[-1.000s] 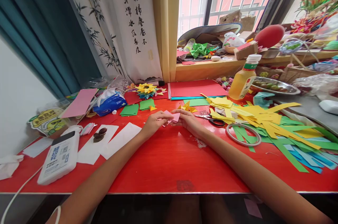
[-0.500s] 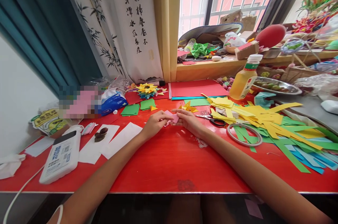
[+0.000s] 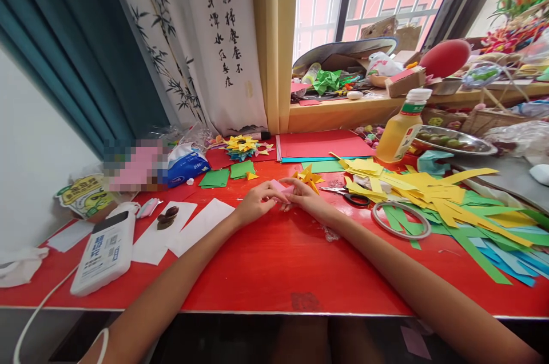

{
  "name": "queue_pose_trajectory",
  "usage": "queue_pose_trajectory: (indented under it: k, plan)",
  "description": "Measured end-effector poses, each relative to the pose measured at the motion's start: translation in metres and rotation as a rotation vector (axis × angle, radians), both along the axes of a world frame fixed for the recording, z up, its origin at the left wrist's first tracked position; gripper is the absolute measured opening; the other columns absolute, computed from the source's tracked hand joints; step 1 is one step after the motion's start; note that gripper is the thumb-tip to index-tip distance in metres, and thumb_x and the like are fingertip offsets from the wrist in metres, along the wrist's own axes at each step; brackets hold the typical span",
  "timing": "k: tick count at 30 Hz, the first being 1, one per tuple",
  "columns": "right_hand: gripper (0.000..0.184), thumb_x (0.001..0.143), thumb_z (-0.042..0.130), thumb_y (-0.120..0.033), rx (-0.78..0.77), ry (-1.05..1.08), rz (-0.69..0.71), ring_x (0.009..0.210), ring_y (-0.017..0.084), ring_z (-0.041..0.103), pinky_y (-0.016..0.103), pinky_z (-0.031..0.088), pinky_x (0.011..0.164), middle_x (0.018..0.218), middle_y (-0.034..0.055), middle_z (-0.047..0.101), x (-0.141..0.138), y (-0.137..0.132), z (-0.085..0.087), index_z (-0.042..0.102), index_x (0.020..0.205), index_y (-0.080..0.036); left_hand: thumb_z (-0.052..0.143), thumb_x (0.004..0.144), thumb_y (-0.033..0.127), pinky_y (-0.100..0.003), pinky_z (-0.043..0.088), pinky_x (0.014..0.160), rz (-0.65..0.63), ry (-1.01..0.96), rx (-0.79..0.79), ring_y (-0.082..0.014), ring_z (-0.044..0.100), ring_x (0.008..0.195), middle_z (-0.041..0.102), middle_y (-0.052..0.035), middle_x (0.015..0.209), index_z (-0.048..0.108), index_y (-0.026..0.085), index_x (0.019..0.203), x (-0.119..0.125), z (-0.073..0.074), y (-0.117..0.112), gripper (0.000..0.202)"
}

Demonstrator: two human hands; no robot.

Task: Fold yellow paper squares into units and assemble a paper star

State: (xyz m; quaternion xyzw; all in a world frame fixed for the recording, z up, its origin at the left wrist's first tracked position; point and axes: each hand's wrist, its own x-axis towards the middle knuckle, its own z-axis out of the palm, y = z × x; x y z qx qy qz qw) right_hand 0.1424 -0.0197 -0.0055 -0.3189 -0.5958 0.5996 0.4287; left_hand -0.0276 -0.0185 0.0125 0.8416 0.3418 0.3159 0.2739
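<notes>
A small piece of pink paper is held between my two hands over the middle of the red table. My left hand grips its left side, with the fingers bent around it. From the right, my right hand pinches the paper's other side with thumb and fingers. The fingers partly cover the paper, so its folds cannot be made out. Just behind my right hand lie folded yellow paper pieces. Close to that hand on the right are black-handled scissors. A small yellow folded piece lies beyond my left hand.
Yellow strips, green strips and a tape roll lie on the right, before a juice bottle. Green squares and a red paper stack lie behind. White sheets and a white device are left.
My hands have drawn closer together around the pink paper, and its shape between the fingers has shifted. The whole view has moved slightly, with things appearing a little further right.
</notes>
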Motion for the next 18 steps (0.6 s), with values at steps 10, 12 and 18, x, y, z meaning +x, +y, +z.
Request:
queue_pose_trajectory:
  k: [10,12,18]
  plan:
    - [0.065,0.075,0.051,-0.025,0.025,-0.059,0.173,0.046,0.011,0.055,0.023,0.043,0.049,0.052,-0.0065,0.056,0.003,-0.003,0.005,0.017,0.130,-0.019,0.040,0.079,0.030,-0.024,0.038,0.074,-0.073,-0.147,-0.251,-0.0155,0.051,0.084,0.057,-0.0027,0.090,0.056,0.018,0.098,0.003,-0.002,0.000,0.028]
    - [0.064,0.076,0.049,-0.024,0.035,-0.078,0.211,0.046,0.011,0.055,0.022,0.042,0.047,0.051,-0.0069,0.055,0.003,-0.003,0.005,0.015,0.130,-0.018,0.049,0.075,0.034,-0.023,0.038,0.067,-0.010,-0.141,-0.250,-0.0133,0.051,0.073,0.056,-0.0010,0.080,0.052,0.018,0.103,0.005,-0.007,0.003,0.032]
    - [0.061,0.078,0.046,-0.020,0.078,-0.133,0.295,0.047,0.009,0.054,0.020,0.042,0.045,0.057,-0.0062,0.053,0.001,-0.002,0.001,0.014,0.130,-0.018,0.053,0.072,0.037,-0.022,0.038,0.059,0.040,-0.124,-0.244,-0.0108,0.051,0.063,0.056,0.0000,0.073,0.054,0.016,0.084,0.008,-0.014,0.004,0.024]
